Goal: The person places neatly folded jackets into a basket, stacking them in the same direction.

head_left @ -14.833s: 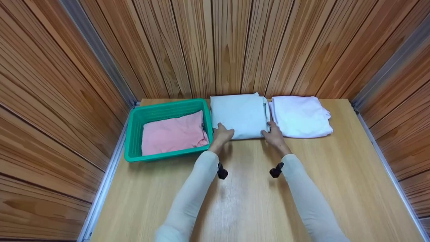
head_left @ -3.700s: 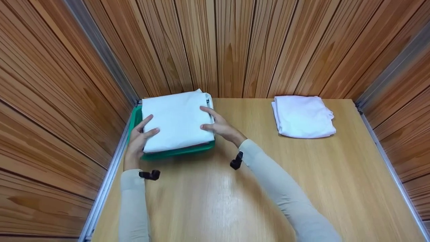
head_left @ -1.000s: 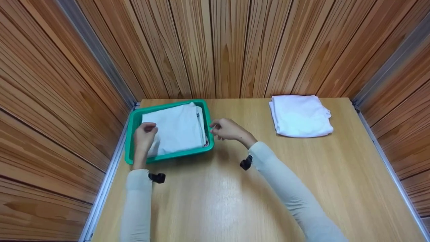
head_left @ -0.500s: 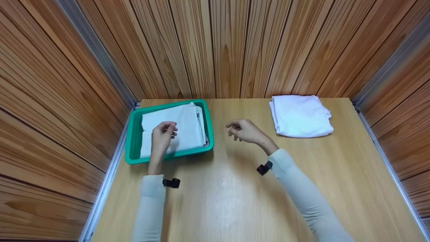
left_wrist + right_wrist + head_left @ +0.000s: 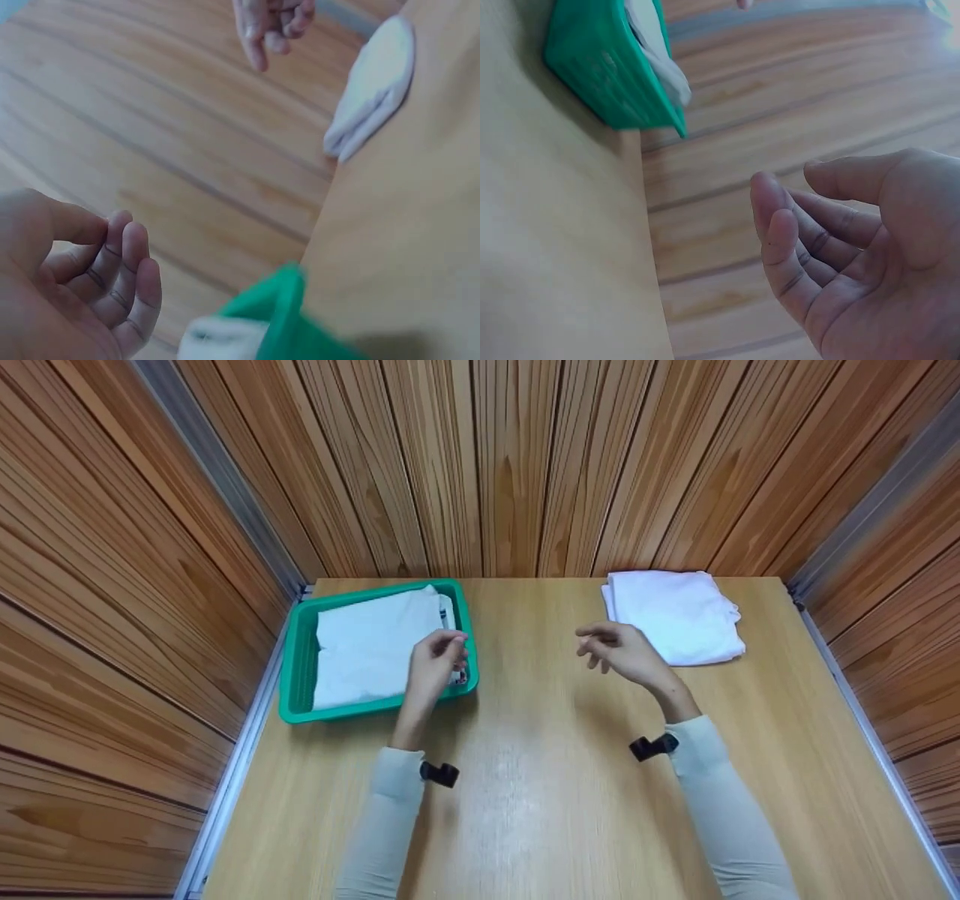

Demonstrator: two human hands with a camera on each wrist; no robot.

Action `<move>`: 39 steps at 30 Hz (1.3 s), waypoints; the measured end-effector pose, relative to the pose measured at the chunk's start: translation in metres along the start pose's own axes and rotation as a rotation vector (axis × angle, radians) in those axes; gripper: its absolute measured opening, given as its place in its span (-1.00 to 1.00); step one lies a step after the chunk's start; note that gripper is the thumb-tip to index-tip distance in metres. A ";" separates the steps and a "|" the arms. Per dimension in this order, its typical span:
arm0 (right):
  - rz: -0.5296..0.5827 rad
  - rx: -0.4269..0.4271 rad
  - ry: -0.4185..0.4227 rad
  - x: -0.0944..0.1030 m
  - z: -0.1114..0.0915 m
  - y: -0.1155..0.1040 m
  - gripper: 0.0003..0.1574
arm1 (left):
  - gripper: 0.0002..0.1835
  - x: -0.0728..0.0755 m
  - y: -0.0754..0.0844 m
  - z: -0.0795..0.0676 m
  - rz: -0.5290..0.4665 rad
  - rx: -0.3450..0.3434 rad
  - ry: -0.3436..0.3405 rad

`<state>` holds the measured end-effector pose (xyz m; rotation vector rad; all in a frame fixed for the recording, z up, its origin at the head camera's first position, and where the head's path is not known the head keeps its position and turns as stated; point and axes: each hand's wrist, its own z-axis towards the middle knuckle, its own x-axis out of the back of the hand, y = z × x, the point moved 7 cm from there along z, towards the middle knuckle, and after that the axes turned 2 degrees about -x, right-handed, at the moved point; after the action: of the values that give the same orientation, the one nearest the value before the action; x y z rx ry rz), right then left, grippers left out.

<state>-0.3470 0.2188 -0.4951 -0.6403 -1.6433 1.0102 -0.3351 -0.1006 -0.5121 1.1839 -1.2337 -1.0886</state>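
My left hand (image 5: 433,660) hovers over the right end of the green basket (image 5: 300,660), fingers loosely bent and nothing in them. In the left wrist view its thumb lies close to the fingertips of that hand (image 5: 82,277). A folded white cloth (image 5: 367,645) lies flat in the basket, its layered right edge partly behind my hand. My right hand (image 5: 626,652) is in the air just left of a second folded cloth (image 5: 682,619), pale lilac-white, overlapping its lower left corner in the head view. The right wrist view shows that hand (image 5: 840,255) holding nothing, fingers relaxed.
The wooden table (image 5: 517,810) runs up to a wood-panelled back wall (image 5: 517,472). Panelled side walls with metal rails flank it left and right. The basket stands at the back left, the lilac-white cloth at the back right.
Earlier, both hands carried the white cloth from the table's middle into the basket, over the pink cloth, and let go. Over the last second both hands have moved right, the right one towards the lilac-white cloth.
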 end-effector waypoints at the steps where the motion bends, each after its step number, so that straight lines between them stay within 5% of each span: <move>1: 0.006 -0.011 0.014 0.006 -0.003 0.004 -0.55 | -0.78 -0.009 0.000 0.000 -0.009 -0.003 -0.017; 9: 0.036 -0.074 0.102 0.046 -0.024 0.033 -0.57 | -0.74 -0.075 -0.003 0.001 -0.013 -0.035 -0.163; 16: -0.033 -0.087 0.183 0.069 -0.031 0.055 -0.56 | -0.74 -0.116 -0.005 0.008 -0.072 -0.053 -0.227; 33: -0.040 -0.349 0.270 0.127 -0.031 0.128 -0.34 | -0.61 -0.160 -0.012 0.034 0.102 0.055 -0.354; 39: -0.066 -0.435 0.269 0.141 -0.030 0.155 -0.25 | -0.55 -0.171 -0.012 0.035 0.156 0.023 -0.391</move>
<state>-0.3729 0.4195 -0.5557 -0.9581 -1.6388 0.4910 -0.3782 0.0664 -0.5412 0.8975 -1.6131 -1.2259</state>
